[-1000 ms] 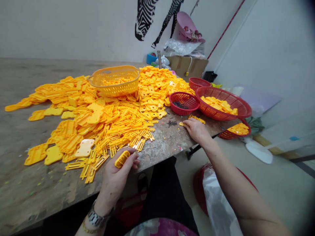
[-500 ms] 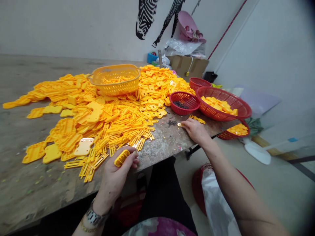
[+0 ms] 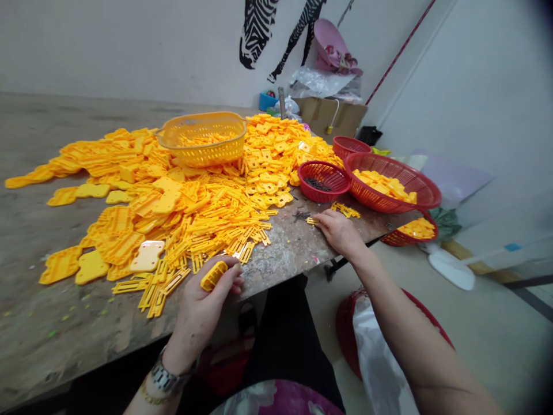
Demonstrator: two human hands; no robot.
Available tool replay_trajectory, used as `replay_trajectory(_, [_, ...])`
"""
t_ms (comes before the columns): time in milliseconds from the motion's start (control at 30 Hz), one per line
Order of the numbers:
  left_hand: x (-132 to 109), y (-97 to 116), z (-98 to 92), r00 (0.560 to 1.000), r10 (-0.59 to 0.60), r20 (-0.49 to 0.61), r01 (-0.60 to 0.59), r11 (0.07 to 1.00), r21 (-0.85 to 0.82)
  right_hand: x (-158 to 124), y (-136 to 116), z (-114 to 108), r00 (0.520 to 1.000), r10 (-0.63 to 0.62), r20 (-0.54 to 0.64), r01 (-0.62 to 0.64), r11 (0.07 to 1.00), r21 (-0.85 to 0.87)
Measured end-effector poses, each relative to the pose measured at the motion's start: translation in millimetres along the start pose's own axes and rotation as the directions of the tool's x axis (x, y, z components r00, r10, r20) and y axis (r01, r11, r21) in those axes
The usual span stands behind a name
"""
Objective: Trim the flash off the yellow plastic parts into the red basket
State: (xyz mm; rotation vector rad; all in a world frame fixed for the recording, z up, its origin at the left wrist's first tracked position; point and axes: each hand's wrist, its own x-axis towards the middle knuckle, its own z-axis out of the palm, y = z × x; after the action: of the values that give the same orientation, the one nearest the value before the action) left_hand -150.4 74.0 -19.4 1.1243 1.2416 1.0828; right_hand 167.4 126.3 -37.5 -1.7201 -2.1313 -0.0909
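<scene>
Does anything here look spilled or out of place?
Slightly: small dark pieces lie loose on the table near the right hand, outside the red basket that holds similar-looking dark pieces, so they look spilled, though they may be set there on purpose. The yellow basket also seems perched on the heap of yellow plastic parts.

The single view looks from head height, forward and down across the worktop (image 3: pixel 64 328) to the wall (image 3: pixel 129 52) behind. It sits close above the lap (image 3: pixel 287 346), with the left hand (image 3: pixel 203 297) and right hand (image 3: pixel 339 230) in the lower half.
</scene>
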Motion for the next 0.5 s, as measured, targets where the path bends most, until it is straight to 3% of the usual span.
replay_trajectory(200, [0.8, -2.1, -0.5, 1.000, -0.007, 0.008, 0.008, 1.000, -0.013, 1.4, -4.7, 5.8, 0.999, 0.006, -0.038, -0.005, 0.999, 0.036])
replay_trajectory(367, [1.5, 7.1, -0.6, 0.999, -0.051, 0.010, 0.052, 0.989, -0.135, 0.1, -7.8, 10.8, 0.994, 0.030, -0.101, -0.018, 0.993, 0.116])
replay_trajectory(500, [-0.1, 19.0, -4.4, 0.985, -0.116, 0.125, 0.146, 0.953, -0.266, -3.6, -14.3, 11.2, 0.986, 0.058, -0.156, -0.025, 0.978, 0.206])
